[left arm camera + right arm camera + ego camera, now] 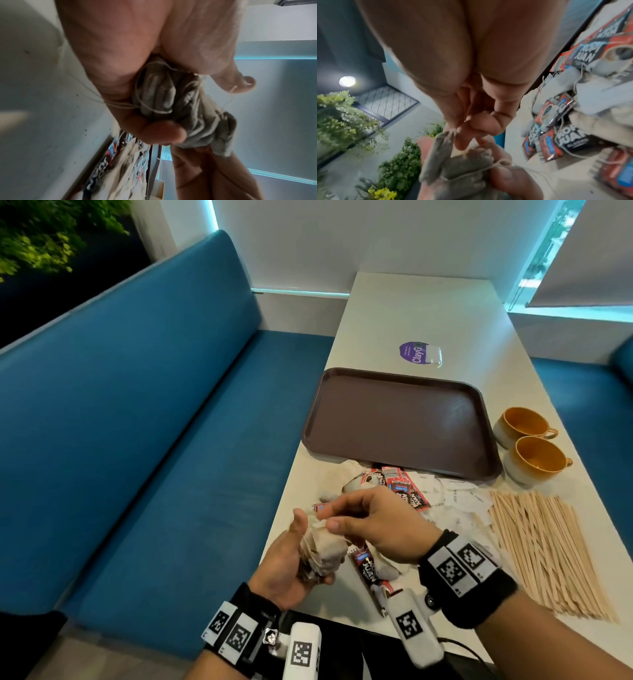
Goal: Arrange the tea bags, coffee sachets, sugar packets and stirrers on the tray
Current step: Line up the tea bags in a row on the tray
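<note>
Tea bags (323, 551) bunched, gripped between both hands (342, 542)

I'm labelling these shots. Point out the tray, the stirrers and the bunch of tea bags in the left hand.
tray (394, 419), head view, bare floor at its middle.
stirrers (544, 549), head view, middle of the pile.
bunch of tea bags (171, 97), left wrist view, folded bags below the palm.

Café booth (137, 412) (blue), tray (404, 419), cups (527, 446)
</note>
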### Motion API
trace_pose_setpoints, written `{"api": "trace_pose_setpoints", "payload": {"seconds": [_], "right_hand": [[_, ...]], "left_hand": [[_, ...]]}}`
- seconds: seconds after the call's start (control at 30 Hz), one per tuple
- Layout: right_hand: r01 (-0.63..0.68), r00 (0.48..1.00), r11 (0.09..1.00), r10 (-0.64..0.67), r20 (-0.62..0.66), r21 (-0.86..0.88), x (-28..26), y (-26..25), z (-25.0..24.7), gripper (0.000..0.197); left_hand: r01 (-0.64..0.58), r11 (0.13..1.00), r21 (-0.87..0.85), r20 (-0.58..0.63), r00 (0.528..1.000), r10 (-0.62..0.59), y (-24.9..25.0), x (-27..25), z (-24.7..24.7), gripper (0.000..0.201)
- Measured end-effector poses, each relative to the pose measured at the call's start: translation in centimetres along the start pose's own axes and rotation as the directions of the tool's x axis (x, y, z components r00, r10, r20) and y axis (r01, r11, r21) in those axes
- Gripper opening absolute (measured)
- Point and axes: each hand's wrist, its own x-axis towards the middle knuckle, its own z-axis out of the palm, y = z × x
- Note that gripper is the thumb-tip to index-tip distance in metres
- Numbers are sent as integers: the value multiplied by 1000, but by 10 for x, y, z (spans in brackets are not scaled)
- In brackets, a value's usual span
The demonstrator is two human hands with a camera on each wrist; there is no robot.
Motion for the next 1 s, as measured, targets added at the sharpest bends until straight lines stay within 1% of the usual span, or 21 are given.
{"api": "trace_pose_setpoints", "payload": {"seconds": [0.03, 0.1, 0.17, 0.27, 0.33, 0.37, 0.43, 0.47, 0.5, 0.57, 0.63, 0.67, 0.73, 0.83, 0.9, 0.97, 1.0], "right_hand": [[2, 1000, 1000, -3, -15, -29, 0, 3, 1, 12], [16, 998, 994, -22, -55, -110, -1, 8, 1, 13], [14, 994, 984, -33, -102, -178, -1, 11, 1, 12], [-17, 977, 992, -9, -212, -122, 0, 10, -6, 6], [-48, 944, 987, -6, -329, -156, 4, 11, -19, 6], [-81, 920, 975, -7, -393, -208, 7, 13, -28, 6], [-175, 867, 936, 0, -498, -305, 14, 18, -47, 4], [-222, 850, 911, 5, -527, -349, 18, 20, -55, 3], [-265, 844, 880, 13, -537, -394, 23, 24, -60, 5], [-318, 863, 817, 39, -503, -481, 31, 29, -63, 19], [-337, 892, 773, 80, -444, -538, 37, 32, -58, 35], [-345, 898, 758, 94, -431, -554, 39, 34, -55, 40], [-361, 893, 737, 96, -440, -571, 44, 37, -52, 44], [-358, 885, 757, 90, -457, -546, 46, 39, -53, 34], [-349, 887, 757, 78, -454, -552, 43, 38, -54, 20], [-326, 886, 787, 62, -459, -523, 37, 35, -57, 10], [-313, 882, 809, 53, -468, -497, 33, 33, -59, 8]], "left_hand": [[-12, 1000, 10, 19, 1000, 12, -2, 1, 0, 83], [-27, 999, 23, 36, 999, 26, -5, 2, 1, 67], [-21, 1000, 1, 25, 999, 21, -4, 1, 3, 56], [-24, 997, -68, -9, 1000, 23, -5, 1, -2, 48], [-11, 995, -103, -55, 998, 5, -6, 1, -7, 47], [-13, 994, -108, -67, 998, 6, -6, 1, -9, 39], [-25, 995, -96, -86, 996, 17, -2, -3, -8, 11], [-27, 996, -89, -92, 996, 19, -1, -5, -7, 10], [-23, 995, -94, -91, 996, 15, 0, -6, -7, 15], [-25, 993, -115, -109, 994, 12, 0, -7, -8, 19], [-36, 990, -136, -146, 989, 16, -2, -4, -12, 16], [-45, 988, -146, -170, 985, 20, -3, -2, -13, 15], [-61, 990, -129, -202, 979, 34, -3, 0, -12, 20], [-59, 995, -83, -211, 977, 40, -1, 2, -8, 21], [-56, 997, -47, -222, 974, 45, 0, 4, -8, 30], [-59, 998, 5, -234, 970, 58, 1, 6, -5, 37], [-63, 998, 22, -233, 970, 66, 3, 7, -3, 34]]}}
